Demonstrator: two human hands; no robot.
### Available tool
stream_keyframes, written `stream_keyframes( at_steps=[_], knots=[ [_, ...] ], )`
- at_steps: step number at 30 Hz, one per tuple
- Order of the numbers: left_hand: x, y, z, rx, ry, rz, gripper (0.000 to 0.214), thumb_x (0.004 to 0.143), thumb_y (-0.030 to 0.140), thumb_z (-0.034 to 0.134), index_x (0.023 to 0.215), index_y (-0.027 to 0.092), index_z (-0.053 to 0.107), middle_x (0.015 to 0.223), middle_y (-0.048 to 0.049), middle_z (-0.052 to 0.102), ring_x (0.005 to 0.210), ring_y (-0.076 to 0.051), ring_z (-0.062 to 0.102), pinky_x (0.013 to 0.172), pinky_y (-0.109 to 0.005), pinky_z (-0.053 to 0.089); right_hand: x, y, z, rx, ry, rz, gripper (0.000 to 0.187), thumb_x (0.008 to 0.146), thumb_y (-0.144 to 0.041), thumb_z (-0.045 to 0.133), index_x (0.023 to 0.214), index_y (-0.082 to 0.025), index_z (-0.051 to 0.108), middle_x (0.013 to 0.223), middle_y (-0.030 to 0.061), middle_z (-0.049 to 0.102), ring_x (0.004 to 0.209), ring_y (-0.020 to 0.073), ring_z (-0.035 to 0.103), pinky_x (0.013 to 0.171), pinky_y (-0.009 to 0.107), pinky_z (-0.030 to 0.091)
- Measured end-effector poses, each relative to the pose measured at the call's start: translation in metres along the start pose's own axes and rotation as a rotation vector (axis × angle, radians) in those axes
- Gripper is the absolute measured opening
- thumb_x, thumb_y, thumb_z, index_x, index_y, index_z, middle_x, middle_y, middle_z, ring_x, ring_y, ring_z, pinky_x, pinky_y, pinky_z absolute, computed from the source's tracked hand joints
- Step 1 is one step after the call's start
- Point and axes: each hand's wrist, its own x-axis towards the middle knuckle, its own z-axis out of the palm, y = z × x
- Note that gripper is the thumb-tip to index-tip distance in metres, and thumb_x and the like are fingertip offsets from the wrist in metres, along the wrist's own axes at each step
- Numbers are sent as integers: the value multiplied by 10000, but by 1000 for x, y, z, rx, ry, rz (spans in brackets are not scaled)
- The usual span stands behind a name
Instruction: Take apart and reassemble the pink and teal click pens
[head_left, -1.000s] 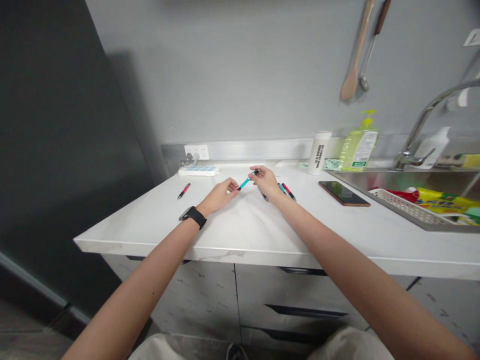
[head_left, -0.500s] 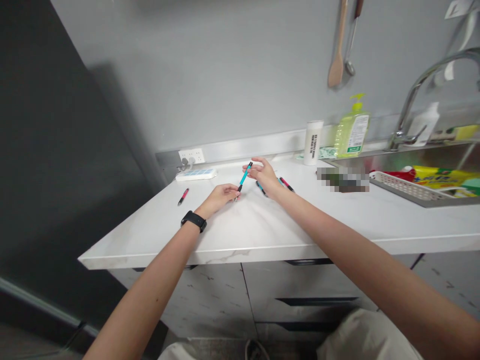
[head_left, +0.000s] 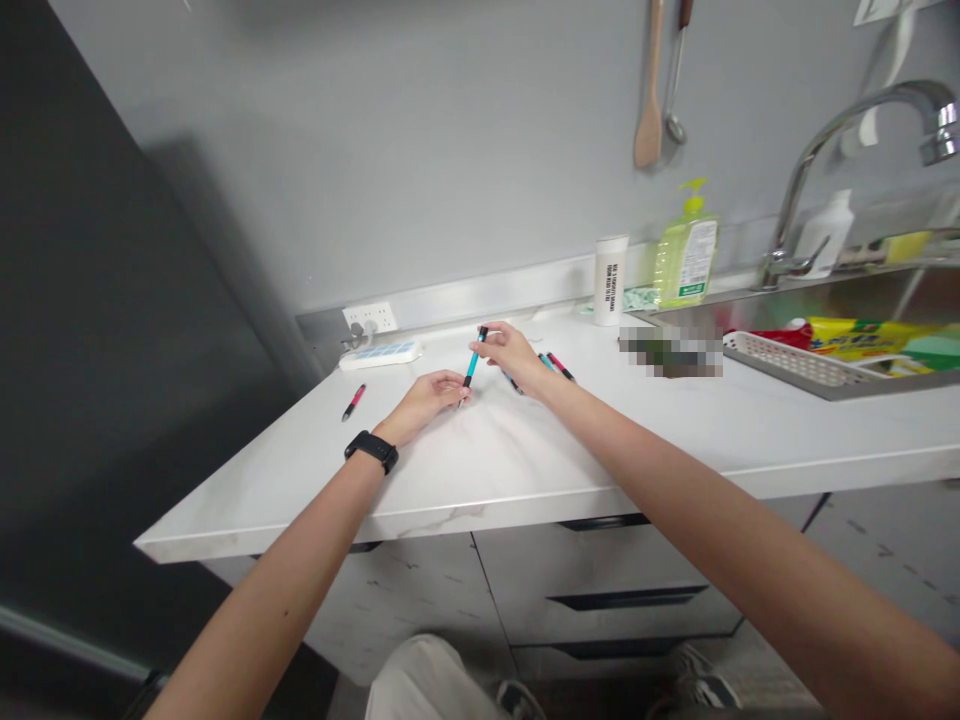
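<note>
A teal pen (head_left: 472, 364) stands nearly upright over the white counter (head_left: 525, 450), held between both hands. My left hand (head_left: 422, 400), with a black watch on the wrist, pinches its lower tip. My right hand (head_left: 510, 355) grips its upper end with curled fingers. Behind my right hand lie more pens (head_left: 556, 365), pink and teal. A single pink pen (head_left: 352, 402) lies apart to the left.
A white power strip (head_left: 379, 354) lies by the wall socket. A white cylinder (head_left: 610, 280), a green soap bottle (head_left: 685, 255), a sink with a white basket (head_left: 795, 365) and a faucet (head_left: 840, 150) stand to the right. Utensils hang on the wall.
The teal pen has tilted from nearly flat to nearly upright between my hands. The view has swung left and rolled.
</note>
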Motion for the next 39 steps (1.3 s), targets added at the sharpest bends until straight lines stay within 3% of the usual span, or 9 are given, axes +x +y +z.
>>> stream_keyframes(
  at_steps=[4,7,14,18,22,24,28,33,39],
  knots=[
    [2,-2,-1,-5,-19,23,312,709,336,669,937,134,604,857,-75,680,755,-144,616,724,-291,445,-2,-4,1,-46,-67,15,205,745,-260,576,925,-166,607,911,34,642,750,106,575,579,195,422],
    [3,-4,-2,-35,-26,31,310,696,326,685,925,132,606,839,-70,674,744,-142,609,704,-282,439,-3,-5,1,-82,-82,7,156,721,-246,599,844,-151,612,834,24,635,710,98,550,558,184,405],
    [-1,-1,-2,-58,-31,25,321,669,326,711,908,133,615,827,-59,668,736,-137,601,731,-283,429,-3,-4,2,-53,-119,-21,221,686,-342,632,790,-159,566,762,-4,578,624,80,500,509,183,370],
    [-2,0,-2,-74,-16,-6,368,596,277,766,896,139,603,744,-16,647,678,-122,589,729,-287,432,-6,-6,2,-137,-69,-27,279,643,-375,679,712,-158,517,645,-27,514,581,82,462,488,193,348],
    [-3,0,-3,-93,-36,4,346,628,284,748,900,131,600,766,-31,654,712,-126,600,742,-287,429,-10,-9,2,-54,-203,-10,253,674,-364,638,809,-167,555,751,-8,552,665,96,512,529,195,377],
    [-3,0,-3,-111,-72,26,331,663,302,722,915,124,601,833,-59,666,761,-139,611,749,-290,429,-10,-8,3,-82,-254,-42,234,664,-357,647,754,-156,566,744,0,558,664,94,501,538,196,370],
    [-3,-1,-4,-135,-72,29,391,610,268,764,932,136,584,783,-22,651,727,-128,609,739,-285,434,-10,-4,4,-181,-179,-19,294,626,-391,690,681,-154,526,620,-28,495,573,82,441,496,202,333],
    [-4,-1,-6,-181,-99,60,353,665,312,723,933,147,563,838,-40,658,752,-139,624,697,-270,433,-11,-4,5,-89,-326,-38,246,677,-374,635,761,-152,572,702,-12,538,612,81,469,525,200,356],
    [-5,-1,-6,-196,-72,60,383,607,267,765,907,152,556,748,-3,649,706,-124,624,713,-275,438,-10,-2,7,-161,-286,-22,208,664,-324,648,745,-144,585,686,-8,548,580,79,456,503,203,343]
  ],
)
